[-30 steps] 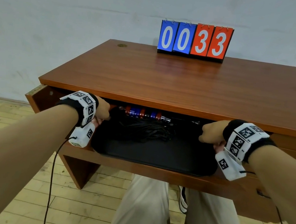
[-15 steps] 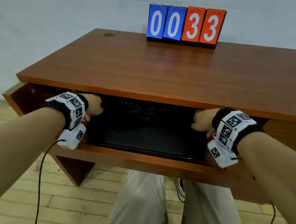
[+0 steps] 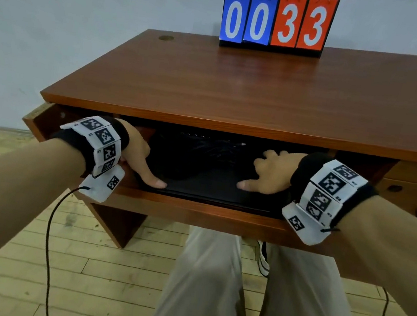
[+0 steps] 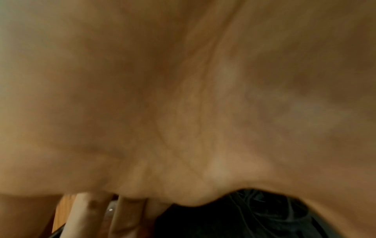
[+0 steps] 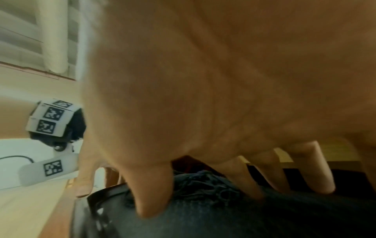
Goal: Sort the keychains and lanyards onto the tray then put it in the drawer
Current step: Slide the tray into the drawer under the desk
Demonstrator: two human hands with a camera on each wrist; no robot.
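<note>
A black tray (image 3: 210, 194) lies inside the open desk drawer (image 3: 195, 210), mostly under the desk top. A heap of black lanyards (image 3: 203, 151) sits on its back part; the keychains are hidden in the shadow behind. My left hand (image 3: 145, 165) reaches in at the tray's left end, its thumb flat on the front rim. My right hand (image 3: 261, 172) rests on the right end with fingers spread. In the right wrist view the fingertips (image 5: 154, 207) touch the tray (image 5: 105, 193) beside the lanyards (image 5: 203, 182). The left wrist view shows straight fingers (image 4: 81, 214) and lanyards (image 4: 254, 214).
A flip scoreboard (image 3: 278, 21) reading 0033 stands at the back of the wooden desk top (image 3: 263, 93). A shut drawer front with a round hole (image 3: 394, 187) is at the right. My legs (image 3: 212, 277) are under the drawer, over a plank floor.
The tray has gone deeper into the drawer, and the keychains have passed under the desk top. Both hands have let go of the tray's ends and now lie with fingers spread.
</note>
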